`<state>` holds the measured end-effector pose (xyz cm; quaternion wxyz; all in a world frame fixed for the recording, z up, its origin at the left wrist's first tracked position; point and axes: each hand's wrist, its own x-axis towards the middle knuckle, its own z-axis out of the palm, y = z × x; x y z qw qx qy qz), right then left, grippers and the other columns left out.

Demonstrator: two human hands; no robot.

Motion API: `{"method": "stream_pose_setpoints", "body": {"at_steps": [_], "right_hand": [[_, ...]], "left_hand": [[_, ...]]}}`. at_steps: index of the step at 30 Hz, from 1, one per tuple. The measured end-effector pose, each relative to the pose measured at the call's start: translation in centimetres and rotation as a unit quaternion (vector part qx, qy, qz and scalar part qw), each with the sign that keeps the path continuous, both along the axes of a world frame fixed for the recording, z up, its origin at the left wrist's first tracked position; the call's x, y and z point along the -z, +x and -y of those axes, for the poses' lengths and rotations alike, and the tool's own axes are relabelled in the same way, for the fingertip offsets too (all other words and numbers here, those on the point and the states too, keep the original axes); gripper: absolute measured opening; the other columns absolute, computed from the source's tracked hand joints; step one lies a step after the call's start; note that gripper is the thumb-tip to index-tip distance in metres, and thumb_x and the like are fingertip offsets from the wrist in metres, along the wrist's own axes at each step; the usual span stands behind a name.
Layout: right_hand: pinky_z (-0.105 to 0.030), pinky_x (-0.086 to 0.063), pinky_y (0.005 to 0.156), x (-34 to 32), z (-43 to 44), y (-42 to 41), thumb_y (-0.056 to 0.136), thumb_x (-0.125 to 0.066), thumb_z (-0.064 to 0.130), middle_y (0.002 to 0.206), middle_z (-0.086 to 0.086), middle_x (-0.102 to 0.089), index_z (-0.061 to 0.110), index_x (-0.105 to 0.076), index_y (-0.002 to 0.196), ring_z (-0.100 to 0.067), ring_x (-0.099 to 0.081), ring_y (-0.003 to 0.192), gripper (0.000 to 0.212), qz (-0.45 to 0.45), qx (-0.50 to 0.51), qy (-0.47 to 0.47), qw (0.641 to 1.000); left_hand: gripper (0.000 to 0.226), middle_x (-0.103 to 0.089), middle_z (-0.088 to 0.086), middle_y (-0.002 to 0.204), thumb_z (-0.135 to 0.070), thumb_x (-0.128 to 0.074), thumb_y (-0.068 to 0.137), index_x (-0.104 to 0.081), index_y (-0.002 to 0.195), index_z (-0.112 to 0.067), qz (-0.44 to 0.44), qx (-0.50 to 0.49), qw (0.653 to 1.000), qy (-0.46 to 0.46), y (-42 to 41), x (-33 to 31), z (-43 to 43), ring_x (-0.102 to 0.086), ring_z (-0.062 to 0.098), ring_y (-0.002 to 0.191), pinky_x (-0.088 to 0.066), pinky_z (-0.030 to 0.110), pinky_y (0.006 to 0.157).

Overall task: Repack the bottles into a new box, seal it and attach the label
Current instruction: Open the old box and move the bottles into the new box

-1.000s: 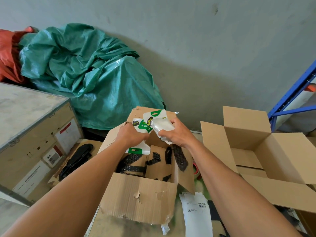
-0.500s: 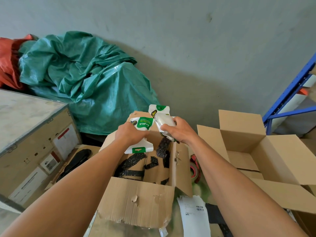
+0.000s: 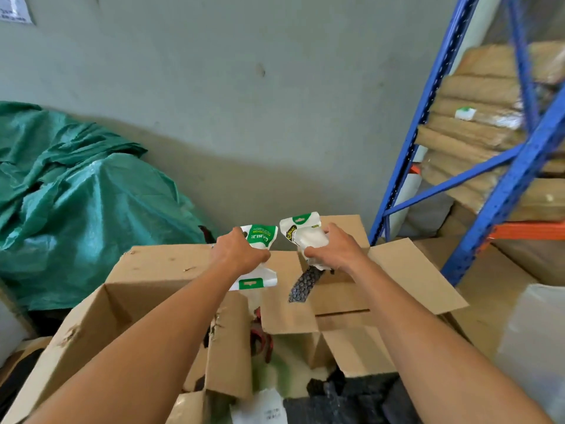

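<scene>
Cardboard flaps stand on every side of the work. The torn box (image 3: pixel 146 270) lies at the left and the clean box (image 3: pixel 406 276) at the right with its flaps splayed outward. An upright of the blue rack (image 3: pixel 501 182) stands just behind the clean box's far right corner, and the green tarpaulin (image 3: pixel 76 203) crowds the torn box's far left edge.

The left hand (image 3: pixel 240 255) is curled round the middle of a white-and-green pouch (image 3: pixel 260 237). Its long axis is near upright, with a green tab at each end; it may be two pouches. The right hand (image 3: pixel 334 250) grips a second pouch (image 3: pixel 301 231), green end pointing up toward the wall, held above the clean box's near left flap. A black patterned strip (image 3: pixel 302 283) hangs below it. A narrow open gap separates the two pouches.
</scene>
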<state>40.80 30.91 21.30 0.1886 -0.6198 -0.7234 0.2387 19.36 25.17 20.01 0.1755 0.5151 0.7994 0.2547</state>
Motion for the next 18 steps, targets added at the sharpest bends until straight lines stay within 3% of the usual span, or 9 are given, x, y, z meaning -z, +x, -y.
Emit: {"method": "stream_pose_setpoints", "body": {"at_steps": [3,6,10,18], "right_hand": [[-0.032,-0.047,0.068,1.8,-3.0,4.9,0.076,-0.078,0.039,0.126,-0.005,-0.058,0.019,-0.045,0.138,-0.026,-0.056,0.104,0.073,-0.007,0.014,-0.002,1.0],[-0.036,-0.051,0.086,4.5,-6.1,9.2,0.074,-0.079,0.037,0.135,-0.01,-0.057,0.022,-0.038,0.147,-0.03,-0.056,0.115,0.085,-0.015,0.013,-0.023,1.0],[-0.034,-0.051,0.089,9.1,-10.1,13.3,0.081,-0.076,0.033,0.139,-0.008,-0.054,0.023,-0.038,0.15,-0.027,-0.056,0.115,0.079,-0.042,0.004,-0.058,0.997],[-0.03,-0.048,0.087,20.4,-14.7,15.0,0.079,-0.077,0.039,0.136,-0.011,-0.055,0.018,-0.039,0.145,-0.03,-0.057,0.122,0.078,0.013,0.003,-0.179,0.984]], "left_hand": [[0.074,-0.067,0.003,0.11,-0.052,-0.077,0.071,-0.057,0.132,-0.017,0.005,0.011,1.0,0.006,5.4,0.5,-3.3,-0.055,0.02,0.087,-0.044,0.029,0.065],[0.075,-0.066,0.004,0.117,-0.055,-0.077,0.075,-0.053,0.135,-0.016,0.027,0.008,1.0,0.004,10.7,1.6,-6.6,-0.052,0.019,0.087,-0.041,0.03,0.068],[0.074,-0.067,0.003,0.117,-0.055,-0.076,0.075,-0.05,0.134,-0.019,0.04,-0.005,0.999,-0.023,16.3,5.1,-10.9,-0.057,0.019,0.09,-0.045,0.031,0.069],[0.074,-0.065,0.007,0.118,-0.044,-0.074,0.078,-0.039,0.136,-0.015,0.016,-0.038,0.988,-0.148,21.1,15.3,-14.8,-0.065,0.028,0.105,-0.054,0.037,0.083]]}}
